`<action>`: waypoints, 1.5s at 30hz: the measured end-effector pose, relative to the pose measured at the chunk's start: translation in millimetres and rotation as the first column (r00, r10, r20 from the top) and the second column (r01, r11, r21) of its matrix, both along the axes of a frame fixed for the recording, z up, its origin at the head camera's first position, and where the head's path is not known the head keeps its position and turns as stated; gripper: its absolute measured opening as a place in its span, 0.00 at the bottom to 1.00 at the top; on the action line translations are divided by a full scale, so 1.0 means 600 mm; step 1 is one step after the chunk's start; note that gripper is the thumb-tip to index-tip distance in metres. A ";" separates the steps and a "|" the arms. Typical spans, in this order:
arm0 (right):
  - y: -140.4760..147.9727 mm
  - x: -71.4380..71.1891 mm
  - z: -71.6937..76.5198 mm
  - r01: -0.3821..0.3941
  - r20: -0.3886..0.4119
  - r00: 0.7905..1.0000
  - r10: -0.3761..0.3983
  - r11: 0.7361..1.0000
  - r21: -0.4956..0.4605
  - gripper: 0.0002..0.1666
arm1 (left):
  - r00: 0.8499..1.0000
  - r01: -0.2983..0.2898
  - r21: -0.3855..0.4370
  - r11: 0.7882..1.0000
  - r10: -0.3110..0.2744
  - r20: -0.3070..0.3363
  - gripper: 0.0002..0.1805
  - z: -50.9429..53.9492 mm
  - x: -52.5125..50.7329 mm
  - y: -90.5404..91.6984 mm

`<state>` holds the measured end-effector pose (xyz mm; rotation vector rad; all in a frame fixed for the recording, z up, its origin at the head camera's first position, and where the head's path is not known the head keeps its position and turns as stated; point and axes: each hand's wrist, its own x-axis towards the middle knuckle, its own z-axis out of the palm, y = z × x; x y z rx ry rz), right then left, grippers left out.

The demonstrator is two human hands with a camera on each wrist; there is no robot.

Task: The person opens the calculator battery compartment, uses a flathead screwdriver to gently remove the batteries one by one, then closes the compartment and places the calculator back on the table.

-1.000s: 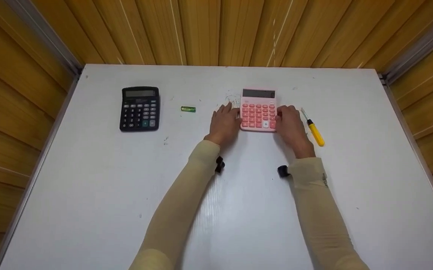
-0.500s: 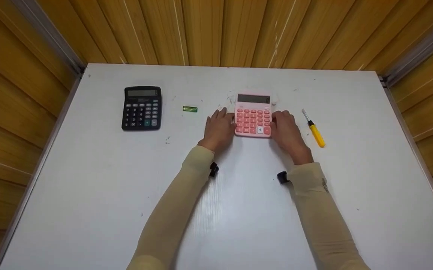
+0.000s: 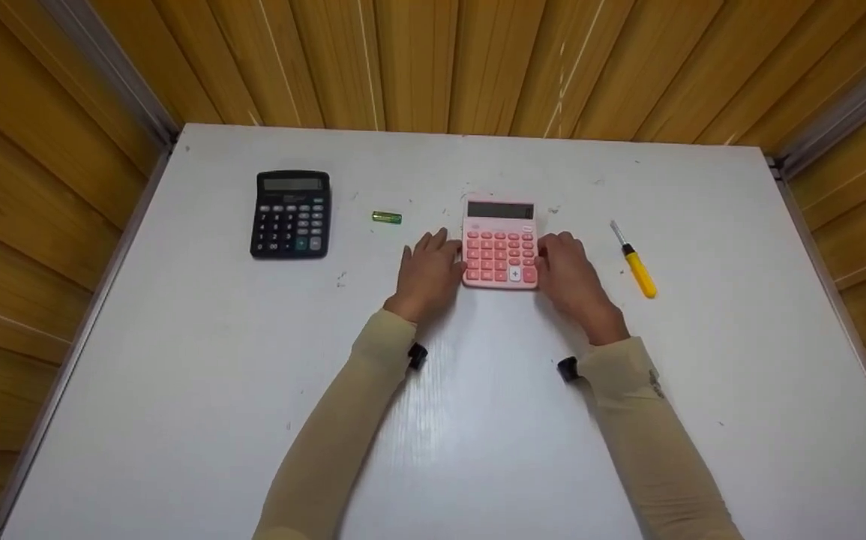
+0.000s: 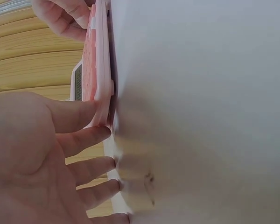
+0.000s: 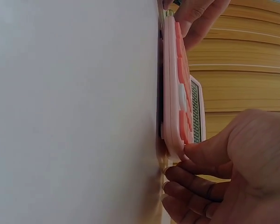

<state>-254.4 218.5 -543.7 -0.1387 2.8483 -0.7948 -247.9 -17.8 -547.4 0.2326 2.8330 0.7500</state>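
A pink calculator (image 3: 501,244) lies face up on the white table, its display at the far end. My left hand (image 3: 429,277) holds its left edge between thumb and index finger, the other fingers spread with their tips on the table. On the opposite edge, my right hand (image 3: 571,279) grips with the thumb and index finger, its remaining fingers bent. The right wrist view shows that thumb (image 5: 203,153) against the calculator's near corner. In the left wrist view the left thumb (image 4: 74,115) touches the pink side (image 4: 102,70).
A black calculator (image 3: 291,215) lies at the left, with a green battery (image 3: 387,217) between it and the pink one. A screwdriver with a yellow handle (image 3: 640,274) lies right of my right hand. Wooden panels (image 3: 418,67) rise behind the table (image 3: 477,420).
Both hands have drawn the pink calculator toward me and slightly left across the table. The black calculator, battery and screwdriver stay put, while the head view shifts a little.
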 end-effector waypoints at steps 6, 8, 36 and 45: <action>-0.005 0.012 0.000 -0.026 -0.009 1.000 0.026 1.000 -0.001 0.21 | 0.999 0.015 -0.038 0.999 -0.016 -0.031 0.26 0.001 0.013 -0.010; -0.008 0.016 0.001 -0.025 -0.002 1.000 0.025 1.000 -0.002 0.22 | 1.000 0.010 -0.031 0.999 -0.010 -0.016 0.26 0.003 0.017 -0.013; -0.046 0.078 -0.001 -0.148 -0.067 0.986 0.155 0.984 0.103 0.21 | 0.999 0.017 -0.004 1.000 -0.017 -0.041 0.25 0.005 0.092 -0.058; -0.051 0.098 0.000 -0.179 -0.076 0.979 0.189 0.976 0.120 0.20 | 0.999 0.025 0.017 1.000 -0.024 -0.027 0.26 0.006 0.112 -0.072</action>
